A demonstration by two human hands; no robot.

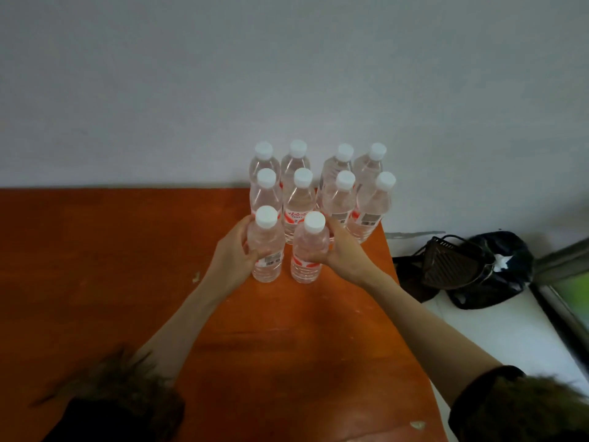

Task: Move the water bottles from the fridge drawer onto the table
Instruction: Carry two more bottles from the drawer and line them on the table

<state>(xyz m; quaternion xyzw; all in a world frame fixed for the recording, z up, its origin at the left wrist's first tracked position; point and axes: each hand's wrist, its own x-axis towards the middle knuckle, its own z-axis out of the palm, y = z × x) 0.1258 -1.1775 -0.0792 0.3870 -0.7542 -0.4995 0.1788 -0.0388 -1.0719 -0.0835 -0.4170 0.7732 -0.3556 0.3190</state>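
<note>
Several clear water bottles (338,199) with white caps and red labels stand upright in rows at the far right corner of the orange table (111,266). Two more bottles stand in front of them. My left hand (231,253) grips the front left bottle (267,250) around its middle. My right hand (342,250) grips the front right bottle (308,253) from its right side. Both front bottles are upright with their bases on the tabletop. The fridge drawer is not in view.
A grey wall rises right behind the bottles. Right of the table, a black bag (490,269) and a dark basket (452,263) lie on a white surface (497,330). A window frame (564,295) runs along the far right. The table's right edge lies close to the bottles.
</note>
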